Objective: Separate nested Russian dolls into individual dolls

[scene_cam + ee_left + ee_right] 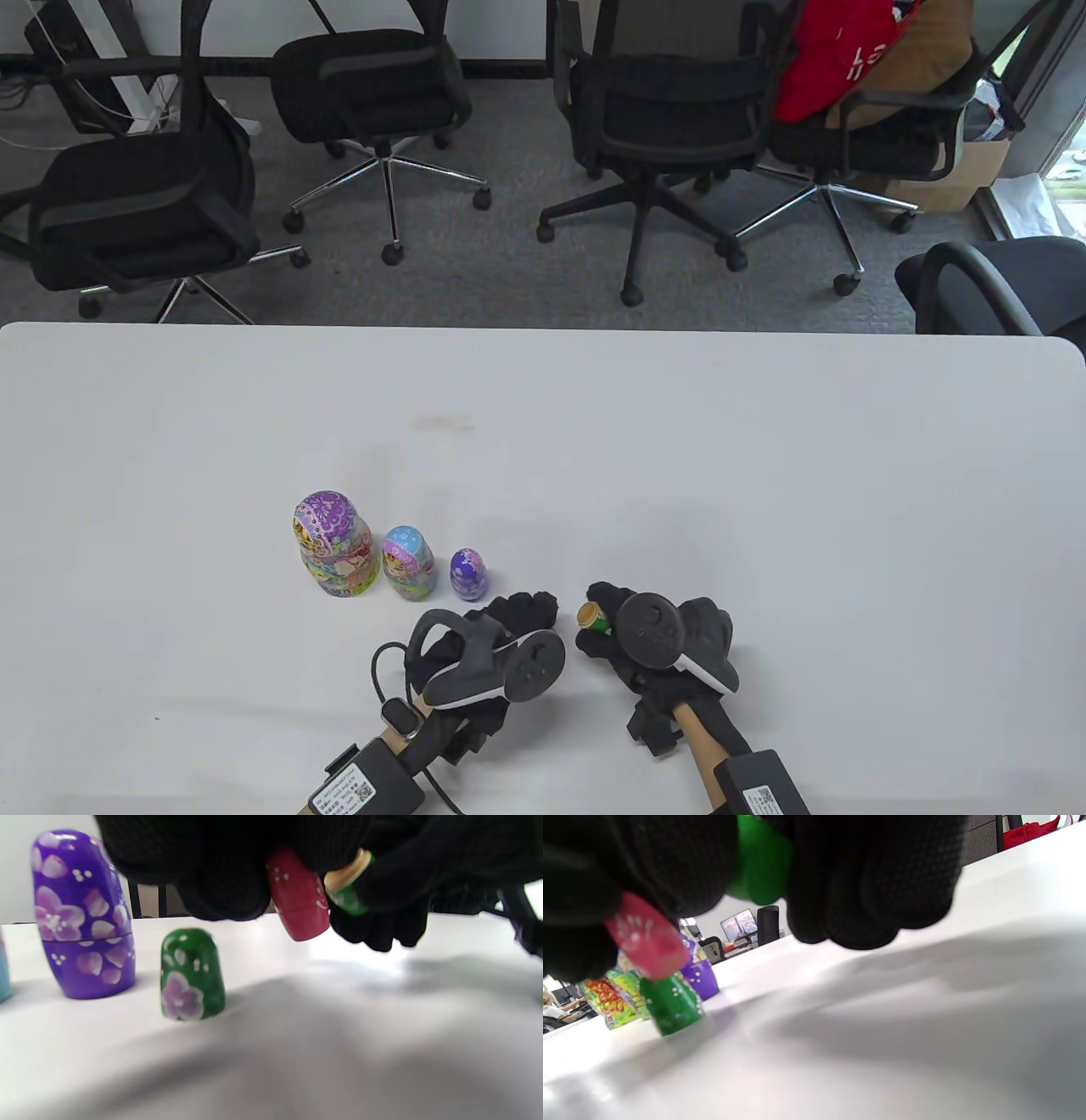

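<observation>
Three closed dolls stand in a row: a large floral one (333, 545), a medium one with a blue top (408, 563) and a small purple one (468, 573). My left hand (533, 613) pinches a tiny red doll (299, 895) just above the table. My right hand (599, 635) grips a green doll half (592, 617) with a bare wooden rim, close beside the red doll (647, 935). The other green half (191, 974) stands rim down on the table next to the purple doll (82, 916). My left hand hides this half in the table view.
The white table (764, 475) stretches wide to the right and back of the hands. Black office chairs (662, 127) stand on the floor beyond the far edge. The dolls stand just left of my left hand.
</observation>
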